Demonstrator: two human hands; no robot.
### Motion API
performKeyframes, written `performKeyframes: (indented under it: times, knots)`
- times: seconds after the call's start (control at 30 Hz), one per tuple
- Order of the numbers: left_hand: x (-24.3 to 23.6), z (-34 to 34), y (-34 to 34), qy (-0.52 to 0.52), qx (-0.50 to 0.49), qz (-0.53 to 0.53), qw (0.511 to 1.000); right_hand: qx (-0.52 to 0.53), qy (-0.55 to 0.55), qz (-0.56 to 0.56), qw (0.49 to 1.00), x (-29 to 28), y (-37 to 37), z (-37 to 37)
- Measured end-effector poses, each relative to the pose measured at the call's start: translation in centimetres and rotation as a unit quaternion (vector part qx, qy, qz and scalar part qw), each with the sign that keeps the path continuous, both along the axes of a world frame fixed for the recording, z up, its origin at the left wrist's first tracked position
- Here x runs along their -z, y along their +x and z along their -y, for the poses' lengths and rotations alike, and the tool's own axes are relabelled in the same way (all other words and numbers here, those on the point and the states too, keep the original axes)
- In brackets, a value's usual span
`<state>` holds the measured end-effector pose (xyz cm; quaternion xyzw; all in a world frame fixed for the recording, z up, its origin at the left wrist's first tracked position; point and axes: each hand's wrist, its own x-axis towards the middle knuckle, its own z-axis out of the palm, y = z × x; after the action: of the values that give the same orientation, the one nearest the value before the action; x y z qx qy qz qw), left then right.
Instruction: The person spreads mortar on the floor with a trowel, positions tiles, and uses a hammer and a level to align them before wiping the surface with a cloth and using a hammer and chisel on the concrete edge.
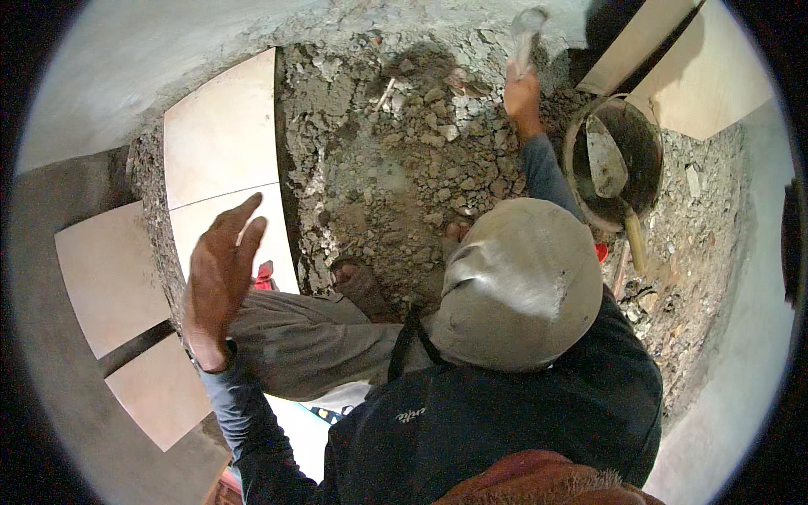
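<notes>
My left hand (217,282) is raised beside the laid beige floor tiles (220,126), its thumb apart from the fingers and nothing in it. Stretched forward, my right hand (522,97) is closed around a short grey tool with a rounded end (528,38); the tool is blurred, so its kind is unclear. It is above the far edge of the rubble, by the wall. A rounded khaki cloth form (522,286) hides part of my right arm. Right of that arm, a trowel (606,160) with a wooden handle lies across a dark bucket (575,189).
Broken mortar and rubble (396,168) cover the ground between the tiles and the bucket. More tiles lean at the far right (711,76), and others (114,278) lie at the left. A small red item (264,275) is by my trouser leg (320,341). Walls close in the space.
</notes>
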<state>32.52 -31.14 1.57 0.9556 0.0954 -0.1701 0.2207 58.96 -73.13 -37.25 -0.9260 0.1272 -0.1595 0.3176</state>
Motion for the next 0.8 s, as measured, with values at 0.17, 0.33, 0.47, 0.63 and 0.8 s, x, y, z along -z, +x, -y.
performKeyframes:
  times: [0.17,0.33,0.47,0.63,0.8]
  knots:
    - [-1.2,-3.6,-5.2,0.039,-0.052,-0.029,0.997,-0.087,0.327,-0.173,0.925,2.0,-2.4,-2.2]
    - [0.3,-3.5,-4.3,0.035,0.114,0.048,0.992,-0.141,0.200,-0.025,0.969,-11.7,-9.7,-2.4]
    - [1.8,-1.8,-8.2,0.220,0.299,0.149,0.917,-0.214,0.035,-0.040,0.975,-13.5,-12.2,-6.5]
    - [0.6,2.1,-6.7,-0.182,0.249,0.001,0.951,-0.421,-0.200,-0.001,0.885,-1.7,-12.7,-3.6]
    - [1.6,1.6,-7.6,-0.105,0.191,-0.043,0.975,-0.429,-0.271,-0.040,0.861,-5.9,-15.6,-2.1]
